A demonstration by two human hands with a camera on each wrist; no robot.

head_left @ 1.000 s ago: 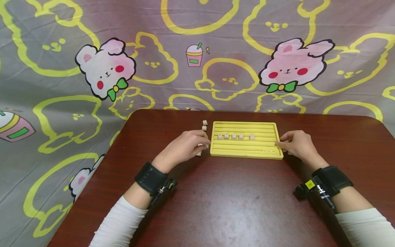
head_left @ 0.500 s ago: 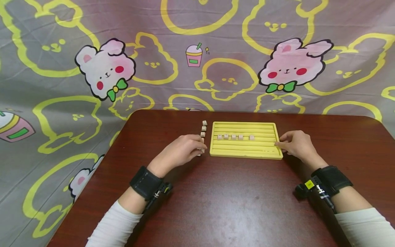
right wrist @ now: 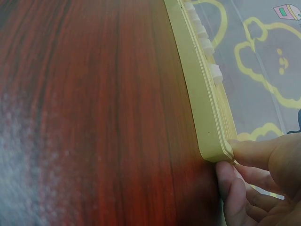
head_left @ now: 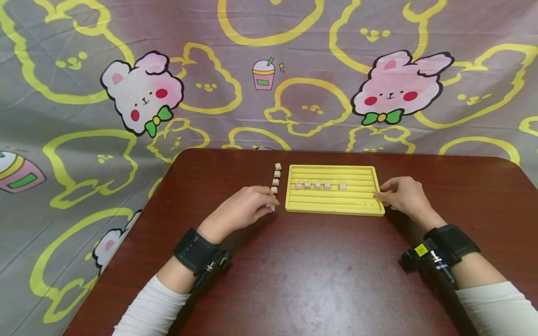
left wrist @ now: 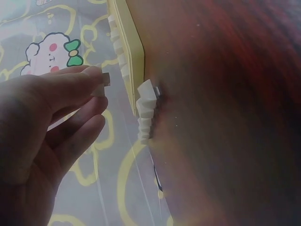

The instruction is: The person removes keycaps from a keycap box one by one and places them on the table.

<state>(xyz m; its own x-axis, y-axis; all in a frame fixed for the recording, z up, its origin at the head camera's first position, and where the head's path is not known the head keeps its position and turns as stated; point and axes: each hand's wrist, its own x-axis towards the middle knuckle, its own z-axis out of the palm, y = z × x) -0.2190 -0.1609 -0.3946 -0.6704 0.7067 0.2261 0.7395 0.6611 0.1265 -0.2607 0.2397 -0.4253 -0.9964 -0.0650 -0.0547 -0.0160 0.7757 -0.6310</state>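
In the head view a yellow ridged tray (head_left: 336,205) lies on the table, with several cream keycaps (head_left: 317,185) set along one of its middle rows. To its left, more keycaps (head_left: 275,182) form a column running away from me. My left hand (head_left: 241,207) is at the near end of that column. The left wrist view shows a small keycap (left wrist: 99,90) pinched between thumb and finger, partly covered by them. With thumb on top and fingers at the side, my right hand (right wrist: 263,174) grips the tray's near right corner (right wrist: 218,153).
The dark red-brown wooden table (head_left: 319,280) reaches back to a grey cloth (head_left: 235,28) printed with rabbits and yellow outlines. Each wrist carries a black strap (head_left: 451,242) with a small camera.
My left hand has drawn back left and toward me from the tray's left edge, uncovering more of the keycap column. The right hand and the tray have stayed put.
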